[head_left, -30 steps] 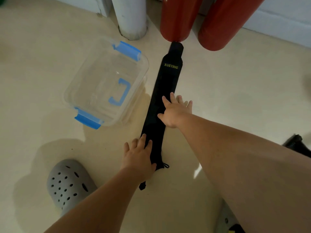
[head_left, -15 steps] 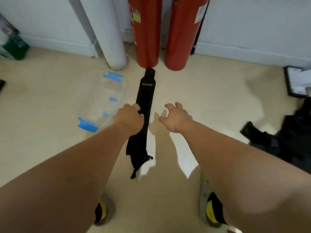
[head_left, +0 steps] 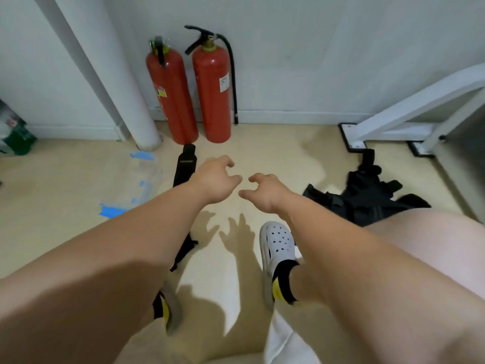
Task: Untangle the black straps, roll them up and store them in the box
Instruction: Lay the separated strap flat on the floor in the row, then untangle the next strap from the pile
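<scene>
Left hand: the left hand (head_left: 214, 179) is held in the air above the floor, fingers curled loosely and spread, holding nothing.
Right hand: the right hand (head_left: 263, 191) is just beside the left one, also with curled, parted fingers and nothing inside; the fingertips of the two hands are near but do not touch.
Flat strap: one black strap (head_left: 185, 166) lies straight on the beige floor (head_left: 65, 179); its far end is close to the base of the two red fire extinguishers (head_left: 194, 93), and its middle part is hidden behind the left forearm.
Strap pile: a heap of tangled black straps (head_left: 367, 198) lies on the floor at the right, near a white metal frame (head_left: 409, 114).
Box: the clear box (head_left: 139, 182) with blue clips stands on the floor left of the flat strap; it looks blurred.
Feet: a white clog (head_left: 277, 248) with a black and yellow sock is under the right arm.
</scene>
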